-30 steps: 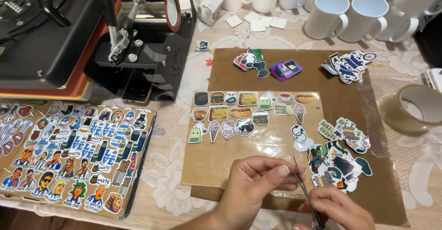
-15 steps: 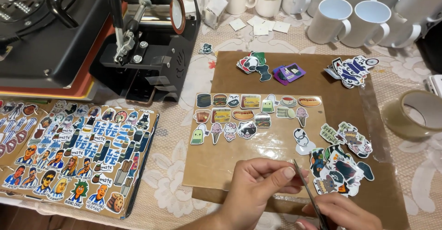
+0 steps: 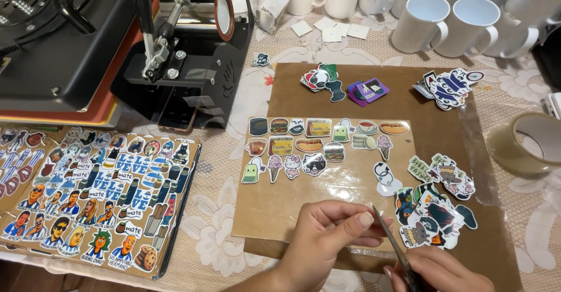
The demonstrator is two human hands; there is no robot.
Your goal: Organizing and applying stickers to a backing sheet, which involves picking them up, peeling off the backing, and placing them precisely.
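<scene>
Left hand (image 3: 330, 233) low in the head view, thumb and fingers (image 3: 363, 221) pressed together, pinching the near edge of a clear glossy film sheet (image 3: 345, 178) that lies over a tan card rectangle (image 3: 263, 210). Right hand (image 3: 438, 271) just beside it, fingers curled shut around thin metal scissors (image 3: 390, 239); the blade tip rises to meet the left fingertips at the film's edge.

The cut, as I judge it, wants the film held taut and flat at the pinch, the blades kept shallow, and the line kept clear of the printed pieces so none is clipped.

Beyond the fingertips, under or on the film: two rows of small die-cut food stickers (image 3: 318, 143), glossy, white-bordered, in shapes of burgers, cones, cups, a hot dog. To the right of the right hand's fingers, a loose heap of dark cartoon stickers (image 3: 432, 210), overlapping. Further out past the fingers, three more small sticker piles (image 3: 450, 87) on a large brown kraft sheet (image 3: 292, 93).

Far left of the left fingers: a flat board covered in printed portrait and blue-white stickers (image 3: 99, 198), matte-looking. Beyond that, a black metal mug heat press (image 3: 187, 52). Far side of the counter (image 3: 234, 210), under a cream lace cloth: glazed white ceramic mugs (image 3: 461, 29). Right, well apart from the fingers: a roll of brownish packing tape (image 3: 526, 143).
</scene>
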